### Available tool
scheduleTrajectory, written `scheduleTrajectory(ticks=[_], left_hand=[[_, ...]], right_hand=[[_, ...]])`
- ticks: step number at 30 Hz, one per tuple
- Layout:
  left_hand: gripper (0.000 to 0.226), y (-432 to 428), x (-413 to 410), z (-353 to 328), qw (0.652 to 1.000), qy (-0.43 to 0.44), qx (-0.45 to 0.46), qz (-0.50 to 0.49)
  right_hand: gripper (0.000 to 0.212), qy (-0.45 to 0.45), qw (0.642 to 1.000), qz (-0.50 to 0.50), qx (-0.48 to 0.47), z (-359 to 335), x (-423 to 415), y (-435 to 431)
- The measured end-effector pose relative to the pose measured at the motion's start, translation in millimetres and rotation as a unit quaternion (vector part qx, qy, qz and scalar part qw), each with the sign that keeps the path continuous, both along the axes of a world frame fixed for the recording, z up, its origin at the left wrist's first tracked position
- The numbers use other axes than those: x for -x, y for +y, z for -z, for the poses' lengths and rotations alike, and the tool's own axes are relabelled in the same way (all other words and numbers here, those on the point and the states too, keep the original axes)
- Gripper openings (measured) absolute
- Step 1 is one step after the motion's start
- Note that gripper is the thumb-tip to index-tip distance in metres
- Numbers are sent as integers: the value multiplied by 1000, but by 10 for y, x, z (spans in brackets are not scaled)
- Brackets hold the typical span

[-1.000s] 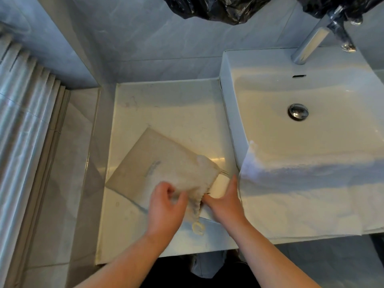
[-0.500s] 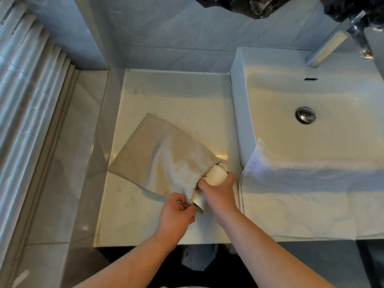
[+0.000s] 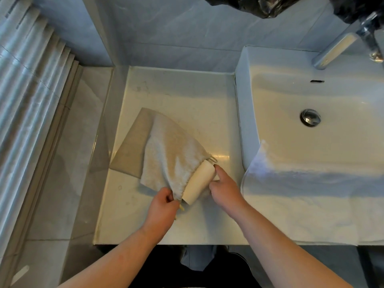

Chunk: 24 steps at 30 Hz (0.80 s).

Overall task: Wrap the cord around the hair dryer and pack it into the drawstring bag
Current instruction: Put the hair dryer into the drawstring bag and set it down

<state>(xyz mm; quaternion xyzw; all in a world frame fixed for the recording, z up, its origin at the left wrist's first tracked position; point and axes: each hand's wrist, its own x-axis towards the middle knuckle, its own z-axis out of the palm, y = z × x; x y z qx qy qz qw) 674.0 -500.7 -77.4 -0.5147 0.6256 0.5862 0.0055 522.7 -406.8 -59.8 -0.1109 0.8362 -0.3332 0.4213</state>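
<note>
A beige drawstring bag (image 3: 166,150) lies on the white counter (image 3: 176,96), its mouth toward me. Out of the mouth sticks the cream end of the hair dryer (image 3: 200,182); the other part of it is hidden inside the bag, and the cord is not visible. My left hand (image 3: 164,206) pinches the lower edge of the bag's mouth, with a bit of drawstring hanging under the fingers. My right hand (image 3: 223,189) presses its fingers on the exposed end of the dryer. A loop of drawstring (image 3: 213,159) shows at the upper corner of the mouth.
A white basin (image 3: 311,113) with a drain stands at the right, with a chrome tap (image 3: 340,46) above it. A white towel (image 3: 311,200) hangs over the basin's front edge. Black plastic bags (image 3: 259,5) hang above. The counter's front edge is close below my hands.
The bag's mouth has been pulled open and more of the dryer's cream end shows. My left hand moved left along the mouth's edge and my right hand shifted onto the dryer's end.
</note>
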Motion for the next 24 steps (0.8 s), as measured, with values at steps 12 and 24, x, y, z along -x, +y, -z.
scheduleTrajectory(ticks=[12,24], left_hand=[[50,145,15,-26,1000,4,16,-5],[61,-341,22,62,986,-31,126,102]], right_hand=[[103,142,902,-404,-59,-18,549,-352],[67,111,969,-218,-28,119,202,3]])
